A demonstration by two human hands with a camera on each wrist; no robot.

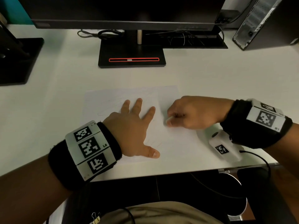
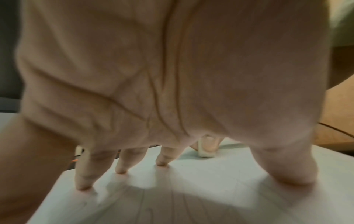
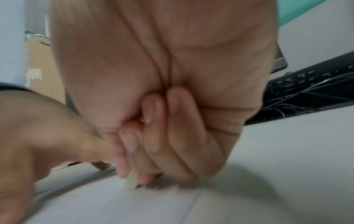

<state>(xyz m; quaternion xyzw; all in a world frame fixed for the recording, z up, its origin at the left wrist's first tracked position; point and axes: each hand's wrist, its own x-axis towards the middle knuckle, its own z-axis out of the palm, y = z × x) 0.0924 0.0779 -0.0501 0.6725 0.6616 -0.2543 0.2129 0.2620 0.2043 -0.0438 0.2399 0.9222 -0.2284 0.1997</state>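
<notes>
A white sheet of paper (image 1: 103,101) with faint pencil marks lies on the white desk (image 1: 64,70). My left hand (image 1: 134,126) rests flat on the sheet with its fingers spread, fingertips (image 2: 82,185) pressing the paper (image 2: 191,197). My right hand (image 1: 191,115) is curled and pinches a small white eraser (image 1: 169,119), whose end touches the paper just right of my left hand. The left wrist view shows the eraser (image 2: 206,153) beyond my fingers. In the right wrist view the eraser (image 3: 131,181) sticks out below the pinching fingers onto the paper (image 3: 191,204).
A black monitor stand (image 1: 131,57) sits behind the paper, with cables (image 1: 103,33) behind it. Another black base (image 1: 17,60) is at far left and a computer tower (image 1: 265,23) at far right. The desk's front edge (image 1: 161,173) runs below my wrists.
</notes>
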